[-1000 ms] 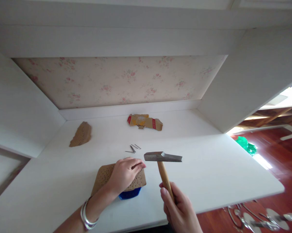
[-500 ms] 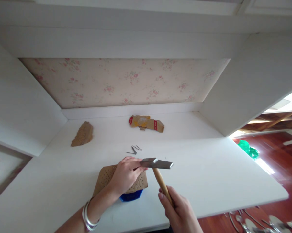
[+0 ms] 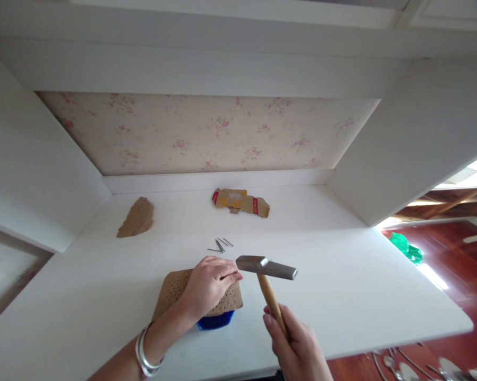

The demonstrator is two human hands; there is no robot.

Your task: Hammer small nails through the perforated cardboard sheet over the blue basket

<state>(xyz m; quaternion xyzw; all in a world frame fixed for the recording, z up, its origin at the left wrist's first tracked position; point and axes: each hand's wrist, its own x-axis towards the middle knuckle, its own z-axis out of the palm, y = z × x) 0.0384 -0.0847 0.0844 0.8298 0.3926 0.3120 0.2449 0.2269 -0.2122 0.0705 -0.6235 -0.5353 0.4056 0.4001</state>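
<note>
My right hand (image 3: 297,341) is wrapped round the wooden handle of a hammer (image 3: 271,299). The hammer's metal head is raised just right of my left fingertips. My left hand (image 3: 210,281) rests over a piece of cardboard (image 3: 170,290) pricked with many small holes, thumb and fingers pinched together; what they hold, if anything, is hidden. Beneath the cardboard, a blue container (image 3: 216,320) shows at the near edge. Several loose nails (image 3: 220,245) lie on the white counter just beyond my left hand.
Torn brown cardboard (image 3: 136,218) lies at the back left, and a scrap with red and yellow print (image 3: 241,201) by the back wall. White panels rise on both sides. Beyond the counter's right edge, a green object (image 3: 405,247) and metal utensils (image 3: 407,370) lie on the reddish floor.
The hammer head has moved right, away from my left fingertips, and my right hand has shifted slightly right with it. My left hand and the cardboard stay in place.
</note>
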